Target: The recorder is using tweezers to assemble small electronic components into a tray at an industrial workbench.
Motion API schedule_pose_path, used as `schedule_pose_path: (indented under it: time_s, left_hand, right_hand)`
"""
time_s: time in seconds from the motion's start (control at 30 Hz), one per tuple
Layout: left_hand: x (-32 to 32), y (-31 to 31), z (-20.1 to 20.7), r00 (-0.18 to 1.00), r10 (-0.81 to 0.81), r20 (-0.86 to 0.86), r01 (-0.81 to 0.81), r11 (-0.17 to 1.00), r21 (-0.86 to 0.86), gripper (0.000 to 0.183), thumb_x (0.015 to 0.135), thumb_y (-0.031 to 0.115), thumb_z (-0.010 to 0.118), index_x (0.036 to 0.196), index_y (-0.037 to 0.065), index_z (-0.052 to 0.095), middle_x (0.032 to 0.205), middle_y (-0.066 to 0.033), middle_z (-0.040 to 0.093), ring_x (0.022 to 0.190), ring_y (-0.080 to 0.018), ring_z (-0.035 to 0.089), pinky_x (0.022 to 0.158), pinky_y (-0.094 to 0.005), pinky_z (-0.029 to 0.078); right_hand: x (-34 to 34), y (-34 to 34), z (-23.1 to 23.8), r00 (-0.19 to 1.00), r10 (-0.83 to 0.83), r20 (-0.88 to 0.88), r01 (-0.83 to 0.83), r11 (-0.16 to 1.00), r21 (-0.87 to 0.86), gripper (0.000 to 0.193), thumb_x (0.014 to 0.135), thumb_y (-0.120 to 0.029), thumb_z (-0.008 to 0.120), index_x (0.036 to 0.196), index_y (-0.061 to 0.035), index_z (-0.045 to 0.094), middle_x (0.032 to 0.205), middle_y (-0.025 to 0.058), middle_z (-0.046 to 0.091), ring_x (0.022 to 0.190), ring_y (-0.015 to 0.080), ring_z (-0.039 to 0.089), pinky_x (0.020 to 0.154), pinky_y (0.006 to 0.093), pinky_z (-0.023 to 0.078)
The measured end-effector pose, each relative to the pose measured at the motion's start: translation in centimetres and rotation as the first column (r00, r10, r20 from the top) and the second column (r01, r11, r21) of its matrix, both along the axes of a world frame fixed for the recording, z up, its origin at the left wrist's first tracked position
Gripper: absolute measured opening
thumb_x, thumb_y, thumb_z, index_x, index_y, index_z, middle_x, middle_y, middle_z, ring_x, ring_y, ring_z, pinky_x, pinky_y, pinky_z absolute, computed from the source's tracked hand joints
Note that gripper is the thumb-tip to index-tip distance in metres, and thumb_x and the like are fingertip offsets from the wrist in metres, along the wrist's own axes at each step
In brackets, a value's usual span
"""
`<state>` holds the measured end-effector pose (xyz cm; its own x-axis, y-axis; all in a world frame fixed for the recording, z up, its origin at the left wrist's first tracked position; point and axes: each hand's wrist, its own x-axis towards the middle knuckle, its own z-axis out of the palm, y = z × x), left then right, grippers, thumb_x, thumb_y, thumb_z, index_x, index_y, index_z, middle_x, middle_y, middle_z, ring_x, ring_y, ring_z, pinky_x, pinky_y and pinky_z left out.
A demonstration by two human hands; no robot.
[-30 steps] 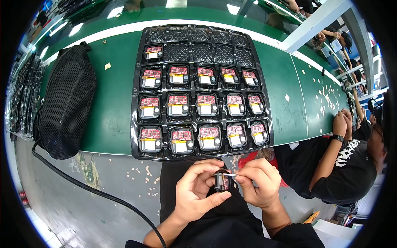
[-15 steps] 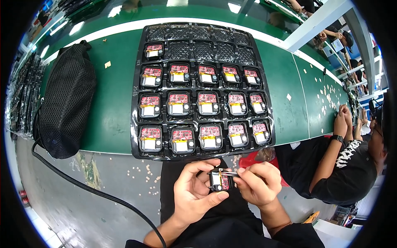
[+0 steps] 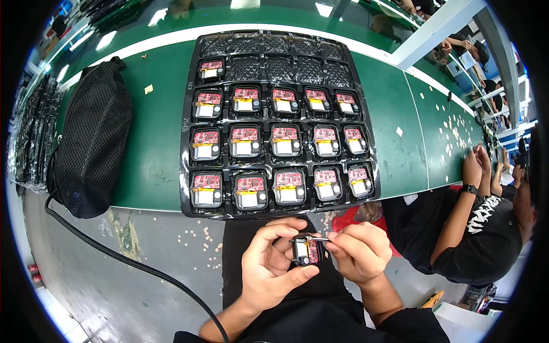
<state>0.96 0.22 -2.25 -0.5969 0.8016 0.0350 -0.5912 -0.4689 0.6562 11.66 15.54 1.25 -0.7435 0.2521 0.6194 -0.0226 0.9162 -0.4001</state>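
A small black module [image 3: 303,251] with a red circuit board is held below the near edge of the green tabletop [image 3: 154,143], over the person's lap. It is gripped by the left hand [image 3: 269,268], whose fingers are curled around its left side with the thumb beneath; the right hand [image 3: 357,251] is closed in a pinch on a thin tool or wire touching the module's top — which of the two cannot be told.

On the tabletop a black moulded tray [image 3: 277,123] is laid out in rows of pockets. The three nearer rows are filled, one like module seated in each pocket. In the far row only the leftmost pocket is occupied.

A black mesh bag [image 3: 91,148] is lying left of the tray, well apart from it. At the right edge another person's hands [image 3: 477,166] are seen — raised near the tabletop.
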Motion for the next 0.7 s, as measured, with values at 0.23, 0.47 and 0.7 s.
schedule_pose_path:
  time_s: [0.23,0.47,0.7]
  left_hand:
    - [-0.10,-0.06,0.25,0.998,0.001,-0.067,-0.001,1.000,-0.005,0.059,0.081,-0.012,0.080,0.130,0.000,0.049,0.141,-0.0187,0.046,0.129,-0.0297,0.058,0.108,-0.0424,0.052]
    - [-0.08,-0.11,0.41,0.998,0.001,-0.068,-0.005,0.999,-0.054,0.059,0.081,-0.011,0.080,0.131,-0.001,0.051,0.141,-0.0177,0.046,0.128,-0.0262,0.058,0.107,-0.0413,0.052]
    - [0.06,-0.08,0.35,0.999,-0.001,-0.044,-0.001,0.998,-0.058,0.059,0.081,-0.011,0.081,0.131,-0.001,0.051,0.141,-0.0175,0.046,0.129,-0.0249,0.056,0.106,-0.0406,0.052]
  right_hand:
    - [0.20,0.26,0.40,0.998,0.020,0.062,-0.007,0.980,-0.201,0.022,0.072,-0.012,0.088,0.089,-0.0047,0.076,0.079,0.0057,0.066,0.058,0.0176,0.062,0.048,0.0292,0.046]
    - [0.17,-0.02,0.83,0.996,-0.006,0.084,0.013,0.996,-0.084,0.023,0.072,-0.012,0.088,0.090,-0.0046,0.075,0.079,0.0054,0.066,0.057,0.0181,0.061,0.048,0.0297,0.046]
    - [0.32,-0.06,0.55,0.999,-0.008,0.053,0.010,0.999,-0.049,0.024,0.072,-0.011,0.088,0.092,-0.0042,0.075,0.079,0.0049,0.065,0.056,0.0171,0.059,0.048,0.0293,0.044]
